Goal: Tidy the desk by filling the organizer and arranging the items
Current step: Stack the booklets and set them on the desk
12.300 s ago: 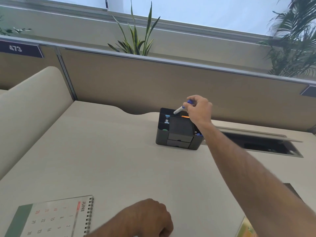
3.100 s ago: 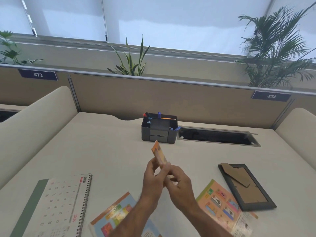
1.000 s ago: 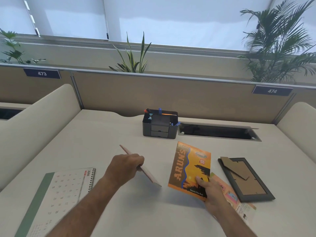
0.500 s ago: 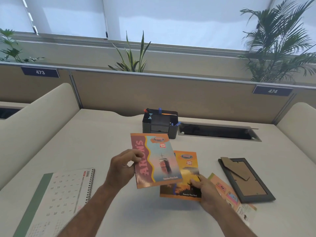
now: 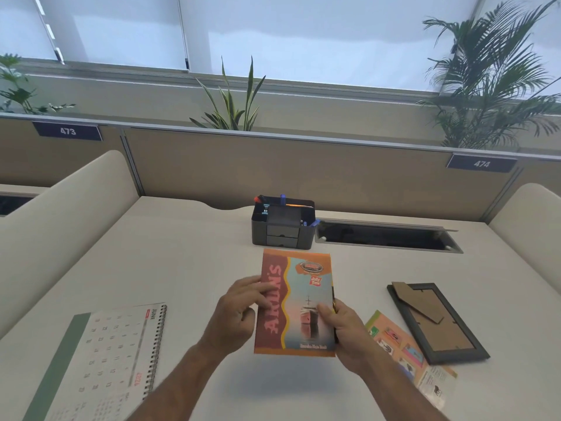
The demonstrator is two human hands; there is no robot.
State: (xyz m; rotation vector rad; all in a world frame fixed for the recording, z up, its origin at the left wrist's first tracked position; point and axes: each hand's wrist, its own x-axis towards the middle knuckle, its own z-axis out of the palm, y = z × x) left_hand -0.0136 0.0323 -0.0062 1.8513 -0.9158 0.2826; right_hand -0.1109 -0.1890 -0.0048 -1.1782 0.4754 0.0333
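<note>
on the pale desk (image 5: 170,262) under the windows, your left hand (image 5: 236,314) and right hand (image 5: 343,326) hold the notebook (image 5: 296,302) upright between them, fingers curled on its side edges. beyond your fingertips sits the organizer (image 5: 282,224); right of your right fingers lie a leaflet (image 5: 406,350) and picture frame (image 5: 437,322); the calendar (image 5: 103,360) lies left.

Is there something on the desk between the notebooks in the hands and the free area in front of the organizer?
Nothing visible. Both hands, left hand and right hand, hold the notebooks, and the desk before the organizer looks bare.
</note>
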